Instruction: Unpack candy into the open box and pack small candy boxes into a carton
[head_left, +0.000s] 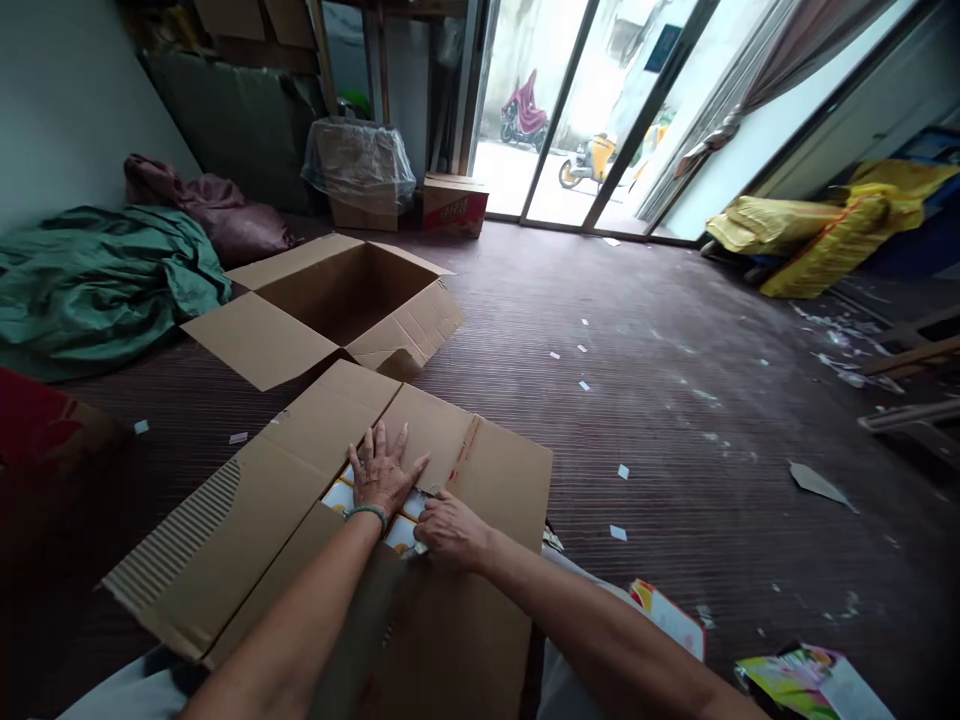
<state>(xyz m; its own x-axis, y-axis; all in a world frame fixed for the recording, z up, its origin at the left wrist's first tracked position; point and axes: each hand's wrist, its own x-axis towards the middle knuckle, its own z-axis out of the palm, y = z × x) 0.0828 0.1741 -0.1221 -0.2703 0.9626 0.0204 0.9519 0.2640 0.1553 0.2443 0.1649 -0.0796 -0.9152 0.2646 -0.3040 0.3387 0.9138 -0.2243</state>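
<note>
A large cardboard box (277, 530) lies in front of me, its flaps partly spread. Through the gap in its top show several white-and-orange small packs (337, 496) in rows. My left hand (381, 478), with a green bracelet at the wrist, presses down with spread fingers at the gap, over the packs and the far flap edge. Just right of it, my right hand (452, 532) is closed at the edge of the right flap (495, 470). Its fingers are curled, and what they grip is too small and hidden to make out.
An open cardboard carton (352, 300) stands just beyond. Green cloth (105, 280) is heaped at the left, and a red box (45, 430) sits nearer. Paper scraps (618, 533) dot the floor. Colourful packaging (810, 680) lies at the lower right; yellow sacks (832, 225) are farther off.
</note>
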